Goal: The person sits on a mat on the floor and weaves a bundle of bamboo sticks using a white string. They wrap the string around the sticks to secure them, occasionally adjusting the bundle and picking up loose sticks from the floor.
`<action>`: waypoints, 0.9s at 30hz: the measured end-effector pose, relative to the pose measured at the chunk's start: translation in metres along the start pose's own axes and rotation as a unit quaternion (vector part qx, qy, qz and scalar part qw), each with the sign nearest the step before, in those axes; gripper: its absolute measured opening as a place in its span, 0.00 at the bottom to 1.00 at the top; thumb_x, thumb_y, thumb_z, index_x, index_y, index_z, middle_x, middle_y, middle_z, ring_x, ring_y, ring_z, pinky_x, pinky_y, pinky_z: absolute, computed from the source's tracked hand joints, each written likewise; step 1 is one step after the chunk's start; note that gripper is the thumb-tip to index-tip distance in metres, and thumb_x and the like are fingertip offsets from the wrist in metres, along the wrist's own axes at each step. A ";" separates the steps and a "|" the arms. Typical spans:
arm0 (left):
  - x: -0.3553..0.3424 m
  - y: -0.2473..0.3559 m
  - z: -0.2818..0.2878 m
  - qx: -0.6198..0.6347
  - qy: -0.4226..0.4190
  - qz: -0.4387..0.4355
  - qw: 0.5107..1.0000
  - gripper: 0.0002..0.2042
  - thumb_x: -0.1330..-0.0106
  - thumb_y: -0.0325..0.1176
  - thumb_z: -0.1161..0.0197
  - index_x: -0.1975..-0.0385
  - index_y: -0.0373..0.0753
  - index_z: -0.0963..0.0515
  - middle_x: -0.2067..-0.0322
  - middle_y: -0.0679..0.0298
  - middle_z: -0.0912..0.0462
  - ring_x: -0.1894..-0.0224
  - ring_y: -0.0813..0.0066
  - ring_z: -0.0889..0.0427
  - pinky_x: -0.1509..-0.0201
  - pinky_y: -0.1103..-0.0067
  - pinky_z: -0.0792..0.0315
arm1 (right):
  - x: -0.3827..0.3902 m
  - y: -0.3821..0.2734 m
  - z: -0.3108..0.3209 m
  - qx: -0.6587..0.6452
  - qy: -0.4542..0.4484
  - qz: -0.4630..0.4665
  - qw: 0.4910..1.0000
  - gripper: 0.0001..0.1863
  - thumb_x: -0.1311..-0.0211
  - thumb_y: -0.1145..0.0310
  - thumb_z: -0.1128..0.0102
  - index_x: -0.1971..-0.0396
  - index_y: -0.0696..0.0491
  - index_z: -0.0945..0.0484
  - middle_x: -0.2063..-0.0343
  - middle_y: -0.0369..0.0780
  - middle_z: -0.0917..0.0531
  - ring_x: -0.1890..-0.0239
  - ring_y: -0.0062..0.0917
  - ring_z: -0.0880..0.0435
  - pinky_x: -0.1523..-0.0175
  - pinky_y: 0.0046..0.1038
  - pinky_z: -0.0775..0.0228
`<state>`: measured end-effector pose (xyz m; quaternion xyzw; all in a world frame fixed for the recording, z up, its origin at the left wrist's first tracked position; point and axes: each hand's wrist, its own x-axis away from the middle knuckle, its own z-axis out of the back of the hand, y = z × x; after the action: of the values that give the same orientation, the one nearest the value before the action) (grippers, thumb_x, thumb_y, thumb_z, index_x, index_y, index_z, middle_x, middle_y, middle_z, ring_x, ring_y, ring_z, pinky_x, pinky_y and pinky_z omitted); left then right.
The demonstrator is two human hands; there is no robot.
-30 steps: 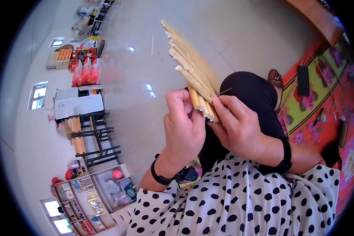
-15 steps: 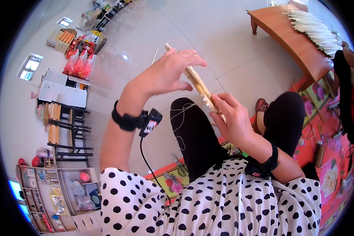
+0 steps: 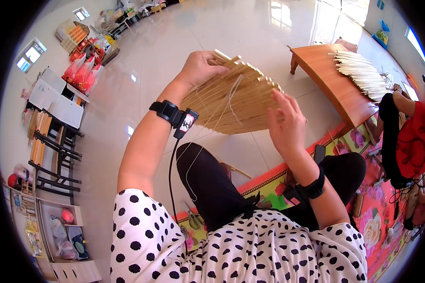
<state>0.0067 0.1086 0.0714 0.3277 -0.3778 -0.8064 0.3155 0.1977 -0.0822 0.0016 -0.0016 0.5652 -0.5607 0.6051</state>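
Observation:
A panel of pale straw stalks (image 3: 250,108) laid side by side is held up in front of me, its broad face showing and the cut stalk ends forming a stepped upper edge. My left hand (image 3: 202,70) grips its upper left corner, thumb across the stalks. At the right edge is my right hand (image 3: 288,123), fingers raised and somewhat apart, fingertips close to the stalk ends; whether they touch is unclear. White thread (image 3: 231,92) loops over the panel face and trails down to my left thigh.
A wooden table (image 3: 316,70) at the right bears a pile of loose pale stalks (image 3: 359,70). Another person in red and black (image 3: 411,141) sits at the far right. Scissors (image 3: 192,218) lie on the flowered mat (image 3: 370,226). Folded black-legged furniture (image 3: 56,151) and shelves (image 3: 61,207) stand left.
The straw panel has turned from edge-on to face-on, spreading wide into view. My left hand has closed on its corner; my right hand has risen and loosened from the stalk ends.

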 end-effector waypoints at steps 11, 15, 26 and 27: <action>-0.001 -0.027 -0.029 0.027 0.231 0.010 0.972 0.13 0.47 0.33 0.28 0.66 0.31 0.17 0.73 0.62 0.14 0.72 0.82 0.19 0.65 0.82 0.26 | 0.011 0.008 -0.012 -0.124 -0.026 -0.051 0.991 0.11 0.46 0.78 0.41 0.61 0.58 0.19 0.68 0.44 0.18 0.69 0.32 0.16 0.64 0.27 0.25; 0.007 -0.034 -0.058 0.030 0.292 0.042 0.955 0.13 0.47 0.33 0.28 0.67 0.31 0.17 0.74 0.61 0.15 0.72 0.80 0.19 0.65 0.81 0.26 | 0.000 0.011 -0.012 -0.120 -0.062 -0.080 0.988 0.11 0.43 0.78 0.42 0.59 0.59 0.20 0.67 0.43 0.18 0.67 0.28 0.17 0.63 0.24 0.24; 0.033 -0.012 -0.079 0.103 0.319 0.067 0.940 0.11 0.44 0.28 0.30 0.65 0.30 0.20 0.71 0.62 0.16 0.70 0.80 0.19 0.64 0.82 0.26 | -0.006 0.023 -0.014 -0.159 -0.053 -0.103 0.980 0.13 0.46 0.75 0.41 0.60 0.60 0.20 0.68 0.46 0.18 0.67 0.35 0.17 0.62 0.29 0.25; 0.035 -0.012 -0.075 0.121 0.321 0.065 0.937 0.11 0.43 0.27 0.30 0.64 0.29 0.20 0.70 0.62 0.16 0.70 0.80 0.20 0.64 0.82 0.26 | -0.003 0.021 -0.016 -0.170 -0.055 -0.100 0.979 0.13 0.46 0.75 0.41 0.60 0.60 0.20 0.68 0.46 0.18 0.66 0.35 0.17 0.61 0.30 0.25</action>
<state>0.0405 0.0579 0.0136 0.5791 -0.3720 -0.5843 0.4299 0.2020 -0.0622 -0.0152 -0.1921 0.6150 -0.5129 0.5673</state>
